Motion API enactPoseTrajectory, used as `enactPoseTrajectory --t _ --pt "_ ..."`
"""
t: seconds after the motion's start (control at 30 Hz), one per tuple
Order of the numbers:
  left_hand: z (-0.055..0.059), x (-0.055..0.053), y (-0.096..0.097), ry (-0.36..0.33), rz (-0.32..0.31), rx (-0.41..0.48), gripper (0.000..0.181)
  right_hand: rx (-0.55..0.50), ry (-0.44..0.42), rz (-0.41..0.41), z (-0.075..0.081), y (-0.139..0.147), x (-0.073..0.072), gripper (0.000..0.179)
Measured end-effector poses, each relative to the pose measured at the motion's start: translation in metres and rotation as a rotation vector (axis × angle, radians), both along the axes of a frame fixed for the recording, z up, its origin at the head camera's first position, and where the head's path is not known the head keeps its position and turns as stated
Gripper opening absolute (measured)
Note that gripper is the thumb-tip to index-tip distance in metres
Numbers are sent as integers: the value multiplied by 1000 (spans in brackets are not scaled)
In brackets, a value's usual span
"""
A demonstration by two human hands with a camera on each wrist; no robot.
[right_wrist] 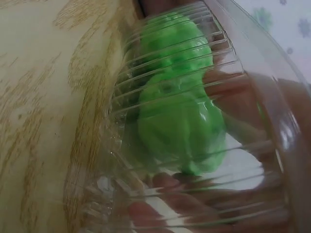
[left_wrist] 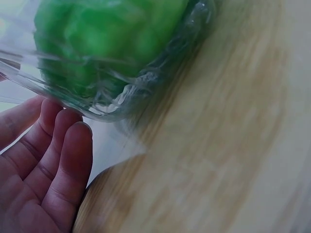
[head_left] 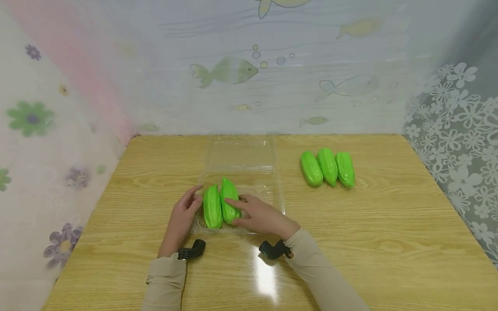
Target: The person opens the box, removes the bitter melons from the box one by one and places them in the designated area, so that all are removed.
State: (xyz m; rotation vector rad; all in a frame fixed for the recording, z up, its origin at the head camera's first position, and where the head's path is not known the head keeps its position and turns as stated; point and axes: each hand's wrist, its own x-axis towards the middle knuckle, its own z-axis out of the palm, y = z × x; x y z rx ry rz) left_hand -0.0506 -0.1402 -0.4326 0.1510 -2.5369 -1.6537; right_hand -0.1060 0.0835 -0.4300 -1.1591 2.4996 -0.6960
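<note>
Two green, ridged, gourd-like pieces lie side by side in the left part of a clear plastic clamshell box [head_left: 281, 201]. My right hand [head_left: 260, 214] reaches over the box's right side and holds the second gourd [head_left: 229, 192], a finger across its top and the thumb near its lower end. In the right wrist view, green gourds [right_wrist: 180, 124] show through the ribbed wall, with fingers beside them. My left hand [head_left: 186, 211] rests at the box's left edge beside the first gourd [head_left: 212, 207]. Its loosely bent fingers [left_wrist: 75, 150] touch the clear wall from outside.
The box's lid [head_left: 240, 153] lies folded back toward the rear edge of the wooden table [head_left: 369, 242]. Three more green gourds [head_left: 327, 166] stand in a row at the right rear. A curtain printed with fish [head_left: 233, 71] hangs behind the table.
</note>
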Motion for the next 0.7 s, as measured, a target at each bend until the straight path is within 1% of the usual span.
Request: enactPoseTrajectory --t 0.1,0.17,0.27,0.37,0.47,0.6,0.7 --pt "0 0 0 1 -3 5 37 -34 -20 -33 -1 0 0 53" --pt "1 1 1 -2 -2 5 37 -49 -18 -59 -1 0 0 49" --pt "1 1 1 -4 -3 3 37 -62 4 -89 0 1 0 44" --pt "-1 0 -1 3 -12 -3 38 -73 40 -117 1 1 0 39" --pt "-11 -4 -6 1 -13 3 39 -78 56 -136 2 0 1 35" --pt "-27 -9 -12 -12 2 3 40 -82 51 -144 3 0 2 35" --pt "-31 -10 -13 -9 16 -7 40 -84 46 -151 4 0 2 38"
